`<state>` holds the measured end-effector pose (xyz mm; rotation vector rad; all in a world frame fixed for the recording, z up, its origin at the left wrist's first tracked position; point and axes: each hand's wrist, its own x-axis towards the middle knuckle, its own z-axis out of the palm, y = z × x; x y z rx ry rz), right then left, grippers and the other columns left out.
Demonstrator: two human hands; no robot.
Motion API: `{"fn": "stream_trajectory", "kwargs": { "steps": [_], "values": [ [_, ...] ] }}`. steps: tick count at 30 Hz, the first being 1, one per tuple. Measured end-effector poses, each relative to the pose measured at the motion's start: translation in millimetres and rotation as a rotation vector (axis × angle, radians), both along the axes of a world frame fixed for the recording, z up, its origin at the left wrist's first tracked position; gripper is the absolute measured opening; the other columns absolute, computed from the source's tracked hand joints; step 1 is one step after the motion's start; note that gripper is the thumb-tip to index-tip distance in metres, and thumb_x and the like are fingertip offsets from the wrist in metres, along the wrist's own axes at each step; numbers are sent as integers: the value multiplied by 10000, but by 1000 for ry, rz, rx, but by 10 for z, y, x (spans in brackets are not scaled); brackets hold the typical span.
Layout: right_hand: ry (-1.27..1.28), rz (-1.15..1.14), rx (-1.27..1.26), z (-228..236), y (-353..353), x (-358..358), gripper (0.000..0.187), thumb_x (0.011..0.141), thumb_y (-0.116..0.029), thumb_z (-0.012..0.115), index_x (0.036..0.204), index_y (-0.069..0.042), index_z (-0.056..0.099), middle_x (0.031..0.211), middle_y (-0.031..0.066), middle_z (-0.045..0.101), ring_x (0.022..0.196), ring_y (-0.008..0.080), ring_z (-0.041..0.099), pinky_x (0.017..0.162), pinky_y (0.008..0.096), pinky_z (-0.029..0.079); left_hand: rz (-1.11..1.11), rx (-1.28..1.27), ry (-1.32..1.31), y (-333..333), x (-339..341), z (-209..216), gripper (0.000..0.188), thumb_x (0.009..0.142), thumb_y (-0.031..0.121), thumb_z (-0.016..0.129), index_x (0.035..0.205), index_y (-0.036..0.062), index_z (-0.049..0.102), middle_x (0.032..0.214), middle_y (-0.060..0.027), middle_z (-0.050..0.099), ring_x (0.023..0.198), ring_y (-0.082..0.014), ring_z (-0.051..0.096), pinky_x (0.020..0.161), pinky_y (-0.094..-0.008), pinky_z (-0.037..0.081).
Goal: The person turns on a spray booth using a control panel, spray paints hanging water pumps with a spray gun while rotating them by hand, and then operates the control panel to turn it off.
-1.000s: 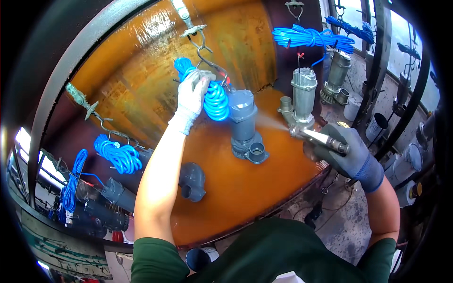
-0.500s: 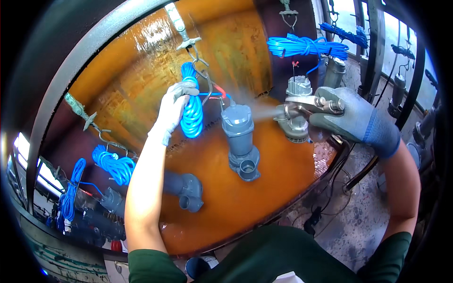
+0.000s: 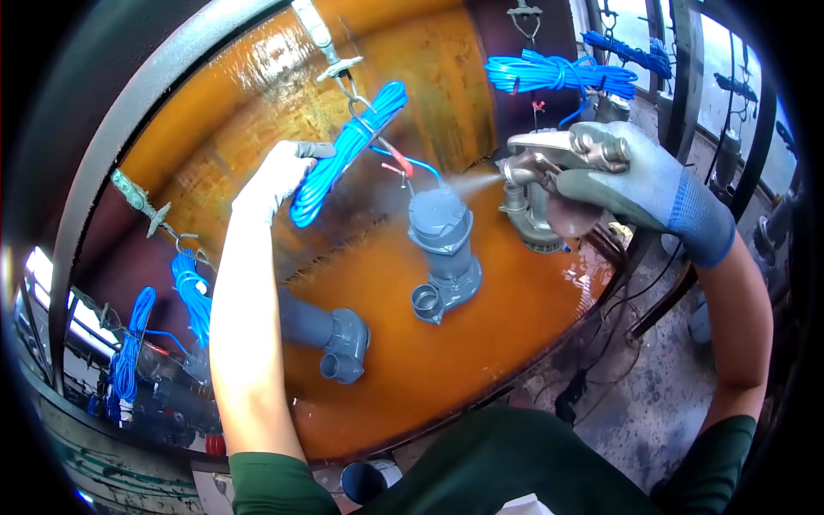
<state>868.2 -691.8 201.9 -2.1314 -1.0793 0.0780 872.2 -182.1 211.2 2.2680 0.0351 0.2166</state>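
A grey submersible pump [image 3: 440,223] hangs from a hook, its round outlet toward the lower left. Above it, a bundled blue cable [image 3: 348,154] leans up to the right. My gloved left hand [image 3: 279,176] is closed at the left side of this bundle; some fingertips are hidden. In my gloved right hand [image 3: 639,176] is a metal spray gun [image 3: 536,163] with a cup [image 3: 573,215] beneath it. A pale mist streams left from its nozzle onto the pump's top. Behind the gun, another pump [image 3: 534,227] is partly covered.
An orange-stained booth wall [image 3: 283,94] and wet orange basin [image 3: 429,369] surround the pumps. Another grey pump [image 3: 343,343] hangs beyond my left forearm. More blue cable bundles [image 3: 562,75] hang at both sides. A dark metal frame [image 3: 99,163] arches on the left; a bucket [image 3: 369,481] stands below.
The pump has turned, swinging its outlet from lower right to lower left. The cable bundle has tilted from upright, and my left hand has shifted left. The spray gun keeps spraying from slightly higher.
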Motion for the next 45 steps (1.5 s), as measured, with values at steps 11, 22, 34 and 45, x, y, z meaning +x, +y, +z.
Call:
{"fn": "stream_trajectory", "kwargs": {
  "steps": [11,22,34,45],
  "values": [
    [99,-44,32,-248,-132,-388,365,969,-304,779,1233,-64,701,843,64,742,723,186,713,719,309,583,181,9,-179,-174,291,-227,233,992,67,607,1108,17,803,769,-122,743,592,-175,668,560,-328,529],
    [321,-321,299,-1849,-523,-828,248,942,-128,755,1162,-25,706,931,91,755,841,198,721,796,351,559,295,292,-258,-296,137,-411,388,945,65,498,1189,35,799,807,-105,760,655,-177,702,659,-332,558],
    [411,-74,454,-2290,-426,-1231,271,904,-81,798,1144,5,706,856,114,717,764,175,728,702,331,550,418,772,-309,-735,-187,-436,330,977,262,582,1206,163,797,1078,-156,785,983,-346,756,914,-439,572],
    [12,-166,314,-1763,-742,-1077,210,907,-92,800,1064,-11,687,878,149,713,763,285,736,726,370,557,469,960,-339,-1079,-298,-474,326,1002,312,608,1214,131,776,1111,-175,776,1022,-388,745,919,-483,575]
  ]
}}
